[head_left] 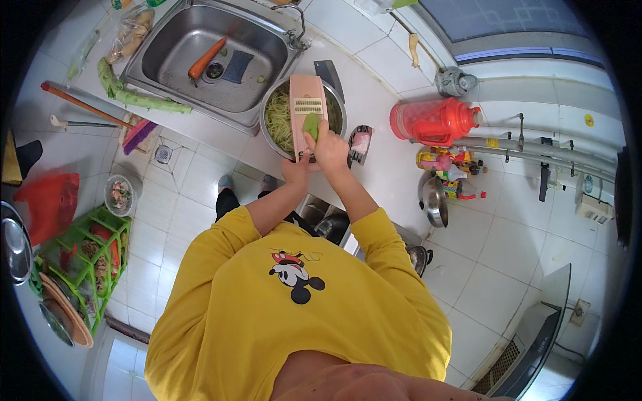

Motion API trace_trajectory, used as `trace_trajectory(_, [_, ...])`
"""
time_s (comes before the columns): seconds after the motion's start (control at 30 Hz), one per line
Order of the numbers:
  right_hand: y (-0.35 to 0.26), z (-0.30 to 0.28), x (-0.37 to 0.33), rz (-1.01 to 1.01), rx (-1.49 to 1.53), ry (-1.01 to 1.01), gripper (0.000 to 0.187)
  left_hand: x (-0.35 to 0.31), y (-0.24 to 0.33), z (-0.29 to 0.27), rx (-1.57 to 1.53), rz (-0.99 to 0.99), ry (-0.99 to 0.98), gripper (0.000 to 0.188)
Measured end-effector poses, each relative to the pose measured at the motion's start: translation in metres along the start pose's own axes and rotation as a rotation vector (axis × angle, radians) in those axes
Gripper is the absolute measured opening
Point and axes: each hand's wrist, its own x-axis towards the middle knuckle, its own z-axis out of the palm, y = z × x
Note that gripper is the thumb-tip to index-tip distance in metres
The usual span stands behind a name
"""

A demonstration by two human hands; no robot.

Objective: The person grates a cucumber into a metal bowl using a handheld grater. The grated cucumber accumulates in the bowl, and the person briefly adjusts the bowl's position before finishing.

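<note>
A green vegetable piece (310,125) lies against the face of a pink grater (307,87), near the upper middle of the frame, below the grater's slotted metal plate. The right hand (330,150) has its fingers clamped on the piece. The left hand (295,175) is at the grater's lower end, its thumb at the face; its other fingers are mostly hidden, so I cannot tell whether they are clamped on the grater or the rim beneath it. The grater lies across a metal bowl (338,112) with pale green shreds (277,120) in it. The bowl stands on a white desk (372,100), a broad dark blade (329,77) just beyond it and a dark tray (354,155) with a pink piece (362,142) just beside the right hand.

In the upper left, a steel sink (160,73) holds a carrot (207,58) and a grey-blue pad (237,67). A long green vegetable (137,97) lies along the desk's near edge, close to a clear bag (132,32) of rounded tan items. Right of centre are a red thermos (421,122) and a steel pan (436,202). A green rack (83,237) stands at the lower left.
</note>
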Motion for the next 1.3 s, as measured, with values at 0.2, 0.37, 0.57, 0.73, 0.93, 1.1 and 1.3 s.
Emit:
trace_trajectory(0.2, [-0.003,0.018,0.037,0.029,0.031,-0.074,0.052,0.006,-0.006,-0.005,-0.049,0.071,-0.055,0.035])
trace_trajectory(0.37, [-0.008,0.025,0.074,0.023,0.066,-0.004,0.05,-0.009,0.017,-0.004,-0.04,0.026,-0.094,0.031])
trace_trajectory(0.57, [-0.013,0.025,0.127,0.076,0.119,-0.012,0.052,-0.02,0.028,-0.002,-0.058,0.008,-0.054,0.036])
trace_trajectory(0.73, [-0.018,0.001,0.097,0.06,0.171,0.038,0.054,-0.014,0.018,-0.003,-0.192,0.028,-0.051,0.031])
trace_trajectory(0.93, [0.002,-0.006,0.006,-0.003,0.238,-0.075,0.057,-0.005,0.006,-0.001,-0.212,0.077,-0.048,0.035])
trace_trajectory(1.1, [0.06,0.042,-0.022,0.212,0.378,0.382,0.057,-0.001,0.008,-0.006,-0.046,-0.083,-0.011,0.038])
trace_trajectory(1.3, [0.109,0.112,-0.021,0.502,1.019,-0.121,0.045,-0.008,0.031,-0.022,0.012,-0.141,-0.067,0.055])
